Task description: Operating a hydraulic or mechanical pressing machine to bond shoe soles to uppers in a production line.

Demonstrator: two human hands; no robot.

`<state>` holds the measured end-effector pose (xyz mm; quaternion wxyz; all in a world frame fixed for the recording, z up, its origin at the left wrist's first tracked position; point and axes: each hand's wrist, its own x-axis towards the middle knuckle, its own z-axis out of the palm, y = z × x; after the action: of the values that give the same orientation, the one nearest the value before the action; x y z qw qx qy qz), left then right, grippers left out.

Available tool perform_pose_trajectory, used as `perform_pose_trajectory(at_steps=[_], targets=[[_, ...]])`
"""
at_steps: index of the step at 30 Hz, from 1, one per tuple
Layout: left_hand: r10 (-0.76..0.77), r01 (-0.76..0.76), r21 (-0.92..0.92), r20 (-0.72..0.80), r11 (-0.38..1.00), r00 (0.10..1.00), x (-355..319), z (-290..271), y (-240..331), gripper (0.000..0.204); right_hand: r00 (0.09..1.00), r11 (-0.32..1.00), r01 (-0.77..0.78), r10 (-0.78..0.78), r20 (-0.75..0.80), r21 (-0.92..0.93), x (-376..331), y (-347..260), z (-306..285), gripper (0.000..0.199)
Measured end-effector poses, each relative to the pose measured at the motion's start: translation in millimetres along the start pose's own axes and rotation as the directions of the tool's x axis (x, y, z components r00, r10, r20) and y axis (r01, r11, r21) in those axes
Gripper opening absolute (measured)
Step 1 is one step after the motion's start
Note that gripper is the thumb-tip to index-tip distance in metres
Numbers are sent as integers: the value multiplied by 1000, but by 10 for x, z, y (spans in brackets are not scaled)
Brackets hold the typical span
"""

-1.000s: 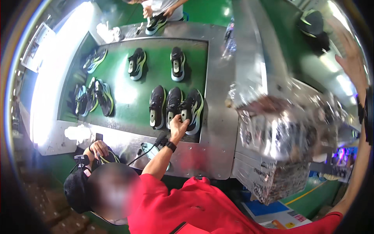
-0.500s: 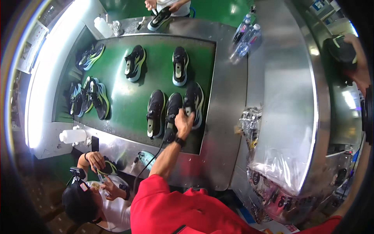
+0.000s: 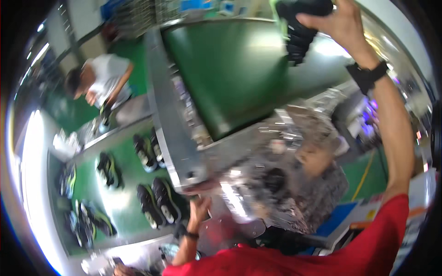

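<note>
Raised at the upper right, my right hand [image 3: 338, 30] grips a dark sneaker [image 3: 301, 20] with a pale green edge, above the far green belt surface [image 3: 230, 69]. My left hand [image 3: 199, 210] is low by the metal table's corner, blurred, fingers apart with nothing visible in them. Closest to it is a black sneaker [image 3: 166, 200], with another sneaker [image 3: 149, 206] alongside on the near green surface [image 3: 126, 170]. Farther up that surface stands a pair, one black sneaker [image 3: 145, 152] beside a partly hidden one [image 3: 157, 146].
A single sneaker [image 3: 107, 170] and several clustered ones [image 3: 90, 221] are at the left. Clear plastic bags [image 3: 294, 184] heap below the far belt. A metal edge [image 3: 168, 124] divides the two surfaces. One person [image 3: 103, 78] works beyond; another's hand [image 3: 123, 269] shows bottom left.
My view has swung right. The right hand has lifted the sneaker over the far belt. My left hand has come off the shoes, and one sneaker now stands beside the upper one.
</note>
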<state>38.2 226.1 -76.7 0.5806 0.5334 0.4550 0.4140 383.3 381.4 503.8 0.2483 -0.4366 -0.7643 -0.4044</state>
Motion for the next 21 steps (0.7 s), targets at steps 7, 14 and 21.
perform_pose_trajectory(at_steps=[7,14,21], targets=[[-72,465,-325,754,823,653,-780,1279,1724,24,836,768,-341,512,-199,542,-566,-163,-1900,33],[340,729,-401,909,555,240,-1074,2941,3050,101,469,353,-753,880,76,556,-2298,-796,-3469,37],[153,835,-17,985,549,-80,-2586,3782,2859,69,-166,-94,-860,981,-100,501,-4627,-2071,-4669,55]])
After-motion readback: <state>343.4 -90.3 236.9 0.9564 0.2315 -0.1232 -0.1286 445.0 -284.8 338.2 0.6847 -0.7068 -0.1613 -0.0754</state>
